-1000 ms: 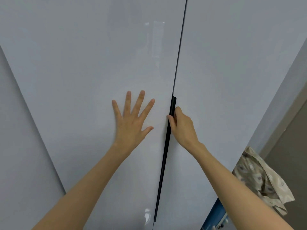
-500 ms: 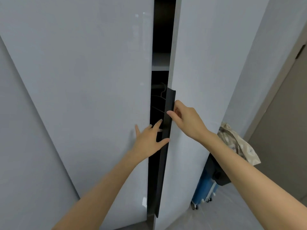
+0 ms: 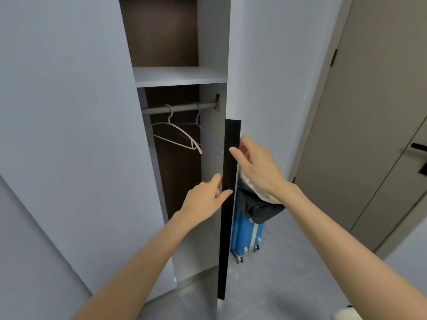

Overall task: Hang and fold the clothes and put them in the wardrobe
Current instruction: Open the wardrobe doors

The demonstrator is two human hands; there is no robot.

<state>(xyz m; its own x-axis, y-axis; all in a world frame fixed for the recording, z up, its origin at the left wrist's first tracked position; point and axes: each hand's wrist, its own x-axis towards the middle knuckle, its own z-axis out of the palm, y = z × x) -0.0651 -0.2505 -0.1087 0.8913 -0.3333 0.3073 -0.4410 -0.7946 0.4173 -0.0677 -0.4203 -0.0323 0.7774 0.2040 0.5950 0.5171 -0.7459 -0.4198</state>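
Gripping the tall black handle strip [image 3: 226, 250] on the edge of the partly open pale grey wardrobe door [image 3: 261, 65], the right hand [image 3: 256, 167] pinches it, thumb on the front and fingers curled behind. Lower down, the left hand [image 3: 203, 199] pinches the strip's inner edge between thumb and forefinger; its other fingers are tucked out of sight. Inside the wardrobe a grey shelf [image 3: 178, 76] crosses above a metal rail [image 3: 182, 107], where a white wire hanger [image 3: 178, 132] and a thin purple hanger [image 3: 197, 121] hang side by side. The second grey door [image 3: 69, 112] fills the left.

The clothes [image 3: 261, 209], a dark garment and a pale patterned one, lie bundled on top of a blue wheeled suitcase [image 3: 245, 236] on the grey tiled floor [image 3: 265, 285], outside the wardrobe and behind the open door. The strip and the right wrist hide much of the bundle, so its pieces cannot be counted. A brown room door [image 3: 369, 135] with a black lever handle [image 3: 420, 158] stands at the right. Something white and fuzzy [image 3: 346, 314] is cut off at the bottom right corner.
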